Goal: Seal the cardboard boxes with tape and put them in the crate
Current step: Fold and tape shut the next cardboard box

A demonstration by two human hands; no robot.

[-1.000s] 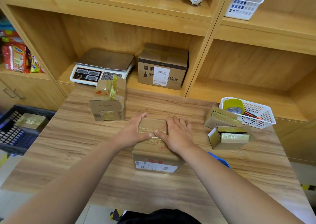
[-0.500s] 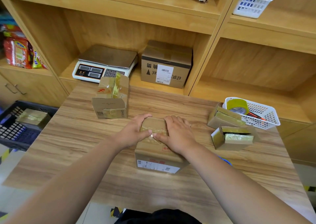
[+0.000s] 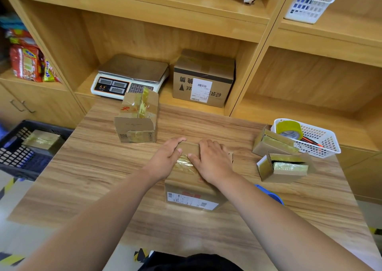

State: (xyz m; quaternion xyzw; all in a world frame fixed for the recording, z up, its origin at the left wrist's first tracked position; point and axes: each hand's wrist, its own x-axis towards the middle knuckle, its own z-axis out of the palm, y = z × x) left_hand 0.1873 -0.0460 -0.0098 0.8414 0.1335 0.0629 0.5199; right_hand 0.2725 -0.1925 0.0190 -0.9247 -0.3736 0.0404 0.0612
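A small cardboard box (image 3: 187, 186) with a white label on its near side sits mid-table. My left hand (image 3: 165, 159) and my right hand (image 3: 213, 161) lie flat on its top, thumbs almost meeting over a strip of clear tape (image 3: 184, 163). A taped box (image 3: 137, 117) stands at the table's far left. Two more small boxes, one (image 3: 272, 142) leaning and one (image 3: 285, 167) with open flaps, lie at the right. The dark crate (image 3: 18, 153) stands left of the table with a taped box (image 3: 41, 139) inside.
A white basket (image 3: 318, 144) holding a yellow tape roll (image 3: 289, 129) sits at the table's right edge. A blue object (image 3: 270, 194) shows behind my right forearm. On the shelf behind are a scale (image 3: 130, 75) and a larger labelled box (image 3: 203, 78).
My hands stay pressed on the box top, the thumbs shifting slightly along the tape. The camera has tipped a little, so the scene sits lower in view.
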